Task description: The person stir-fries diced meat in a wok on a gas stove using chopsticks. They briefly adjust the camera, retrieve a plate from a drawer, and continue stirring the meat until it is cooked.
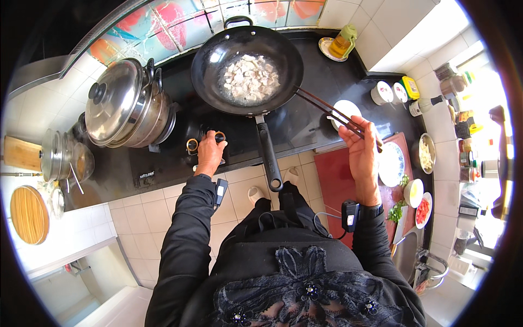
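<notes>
My left hand (pixel 210 152) is at the front of the black gas hob, its fingers closed around the right-hand control knob (pixel 220 136), which they partly cover. Another control knob (pixel 192 144) with a gold-coloured ring lies just left of it. A pair of dark chopsticks (pixel 327 109) is held in my right hand (pixel 363 157), their tips by the right rim of a black wok (pixel 206 75). Pale pieces of meat (pixel 250 78) lie in liquid at the wok's bottom. The wok's long handle (pixel 267 153) points towards me, untouched by either hand.
Left of the wok stands a large lidded steel pot (pixel 118 100). An oil jug (pixel 342 43) stands at the back right. A white bowl (pixel 347 109) sits beneath the chopsticks. Rightward are a plate (pixel 391 163), a cleaver (pixel 401 225), chopped tomato (pixel 423 210) and a sink (pixel 408 249).
</notes>
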The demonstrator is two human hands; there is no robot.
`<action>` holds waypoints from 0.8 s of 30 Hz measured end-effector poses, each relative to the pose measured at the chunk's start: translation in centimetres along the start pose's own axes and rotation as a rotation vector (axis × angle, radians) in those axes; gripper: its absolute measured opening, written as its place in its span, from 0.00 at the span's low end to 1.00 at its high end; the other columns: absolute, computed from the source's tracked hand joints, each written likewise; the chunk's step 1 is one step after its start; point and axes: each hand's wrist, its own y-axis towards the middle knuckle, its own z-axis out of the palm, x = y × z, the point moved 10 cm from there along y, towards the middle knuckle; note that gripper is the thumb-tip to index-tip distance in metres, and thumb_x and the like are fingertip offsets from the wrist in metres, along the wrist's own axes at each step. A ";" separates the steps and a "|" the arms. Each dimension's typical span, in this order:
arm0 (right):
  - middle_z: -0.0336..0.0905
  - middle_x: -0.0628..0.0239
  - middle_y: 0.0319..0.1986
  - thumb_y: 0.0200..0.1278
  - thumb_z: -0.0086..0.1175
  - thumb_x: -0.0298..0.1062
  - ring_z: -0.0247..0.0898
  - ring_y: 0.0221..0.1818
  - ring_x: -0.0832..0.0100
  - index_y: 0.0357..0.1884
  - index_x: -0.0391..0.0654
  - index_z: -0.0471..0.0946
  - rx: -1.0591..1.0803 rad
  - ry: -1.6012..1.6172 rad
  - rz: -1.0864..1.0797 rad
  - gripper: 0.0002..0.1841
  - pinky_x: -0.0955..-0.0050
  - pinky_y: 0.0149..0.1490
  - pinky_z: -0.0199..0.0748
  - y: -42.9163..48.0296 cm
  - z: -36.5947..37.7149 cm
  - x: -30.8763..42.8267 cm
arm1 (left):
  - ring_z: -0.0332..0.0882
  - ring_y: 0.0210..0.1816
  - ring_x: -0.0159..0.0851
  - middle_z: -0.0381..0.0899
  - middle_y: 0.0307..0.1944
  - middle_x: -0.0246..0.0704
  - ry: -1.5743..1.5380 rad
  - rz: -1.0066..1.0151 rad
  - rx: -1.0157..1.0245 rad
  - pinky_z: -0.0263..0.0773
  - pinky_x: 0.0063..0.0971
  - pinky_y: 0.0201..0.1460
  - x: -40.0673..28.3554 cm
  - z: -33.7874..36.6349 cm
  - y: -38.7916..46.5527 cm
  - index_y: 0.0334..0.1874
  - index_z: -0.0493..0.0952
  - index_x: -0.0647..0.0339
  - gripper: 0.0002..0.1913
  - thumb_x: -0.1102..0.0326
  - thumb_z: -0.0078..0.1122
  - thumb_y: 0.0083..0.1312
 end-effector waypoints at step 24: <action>0.81 0.55 0.44 0.78 0.44 0.46 0.83 0.42 0.62 0.55 0.34 0.74 0.059 -0.042 0.014 0.22 0.63 0.54 0.80 0.4 2.3 -1.0 | 0.80 0.43 0.51 0.77 0.50 0.47 -0.217 -0.042 -0.070 0.76 0.42 0.51 3.3 -1.4 -6.0 0.63 0.68 0.64 0.28 0.70 0.66 0.60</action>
